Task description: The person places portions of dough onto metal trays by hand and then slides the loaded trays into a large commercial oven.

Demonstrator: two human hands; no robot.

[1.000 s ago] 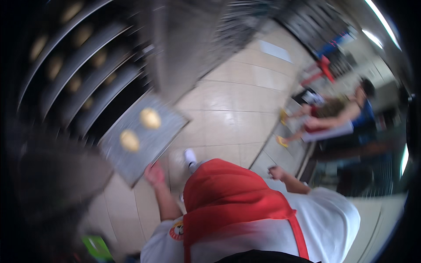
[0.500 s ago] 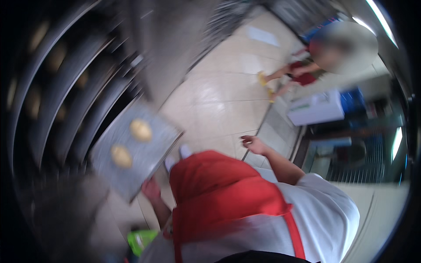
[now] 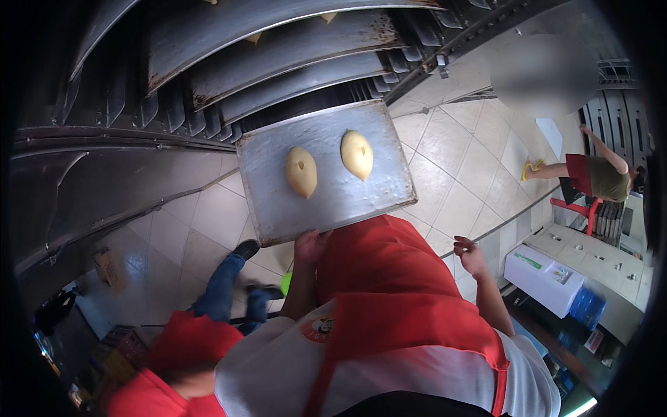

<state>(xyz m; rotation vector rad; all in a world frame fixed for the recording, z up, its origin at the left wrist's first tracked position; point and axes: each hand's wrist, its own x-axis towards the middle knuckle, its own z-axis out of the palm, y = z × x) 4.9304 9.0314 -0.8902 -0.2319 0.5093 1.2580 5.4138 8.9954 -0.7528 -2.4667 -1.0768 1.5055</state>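
My left hand (image 3: 309, 244) grips the near edge of a flat metal baking tray (image 3: 271, 201), held level in front of my red apron. Two pale oval dough pieces (image 3: 301, 171) (image 3: 357, 154) lie side by side on the tray. The tray's far edge meets the slots of a tall metal tray rack (image 3: 264, 55), which holds several other trays. My right hand (image 3: 471, 254) hangs free at my side, fingers loosely apart, holding nothing.
A person in a red top and blue jeans (image 3: 208, 326) crouches at my lower left. Another person (image 3: 590, 174) stands far right by a red stool. A white counter with a box (image 3: 549, 274) sits at right. Tiled floor lies below.
The view swung toward the rack. The tray now sits centred before the rack slots instead of low at my left, and my right hand dropped from reaching outward to my side.
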